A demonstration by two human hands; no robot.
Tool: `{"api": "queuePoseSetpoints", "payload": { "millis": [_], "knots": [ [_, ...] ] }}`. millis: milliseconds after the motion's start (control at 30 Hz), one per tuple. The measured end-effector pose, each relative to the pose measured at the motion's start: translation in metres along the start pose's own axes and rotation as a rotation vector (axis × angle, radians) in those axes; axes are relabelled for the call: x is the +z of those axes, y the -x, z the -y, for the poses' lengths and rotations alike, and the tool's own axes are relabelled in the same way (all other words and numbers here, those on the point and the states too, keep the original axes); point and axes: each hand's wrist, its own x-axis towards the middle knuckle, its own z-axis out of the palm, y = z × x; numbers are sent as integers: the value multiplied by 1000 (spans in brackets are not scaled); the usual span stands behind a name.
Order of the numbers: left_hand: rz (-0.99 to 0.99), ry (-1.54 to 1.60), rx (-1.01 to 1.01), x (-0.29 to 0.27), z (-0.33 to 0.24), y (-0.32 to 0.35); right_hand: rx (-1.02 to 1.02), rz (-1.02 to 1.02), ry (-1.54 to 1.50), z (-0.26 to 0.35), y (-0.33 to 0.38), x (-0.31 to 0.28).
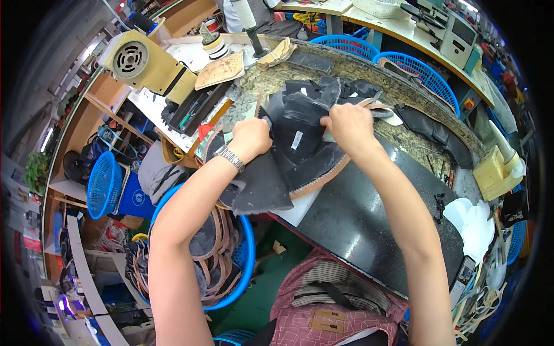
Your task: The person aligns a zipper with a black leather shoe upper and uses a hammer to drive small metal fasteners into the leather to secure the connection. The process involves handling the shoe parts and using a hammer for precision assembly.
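A black boot upper (295, 124), with a small white label and a tan stitched edge, is spread between my two hands over the workbench. My left hand (252, 138), below a metal watch, is closed on its left side. On the other side, my right hand (350, 126) pinches the dark material near the top. A wide black flap hangs toward me below the left hand, past the bench's front edge. More black pieces lie behind and right of the hands, partly hidden by the upper. My fingertips are partly covered by the material.
A blue basket (249, 254) of tan-edged pieces stands below my left arm. A shiny black board (369, 213) covers the bench's right front. A cream machine (135, 60) stands at left, a yellowish pot (497, 173) at right. Blue baskets (424, 72) line the far side.
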Motion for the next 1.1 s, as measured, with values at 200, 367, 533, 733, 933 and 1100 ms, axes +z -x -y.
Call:
{"api": "queuePoseSetpoints", "payload": {
  "millis": [200,367,533,733,933,1100],
  "knots": [
    [-107,-101,49,9,-8,-15,-524,51,-185,70,32,63],
    [-181,-369,159,5,-6,-15,-412,-2,-190,81,38,92],
    [-119,-590,361,-4,22,-16,-392,159,-140,91,27,93],
    [-67,-645,518,-42,55,-16,-429,162,-111,87,29,91],
    [-211,-273,102,-126,120,10,-441,120,-323,70,34,92],
    [-398,1248,-144,-190,82,57,-306,-518,-686,72,75,27]
  ]
}}
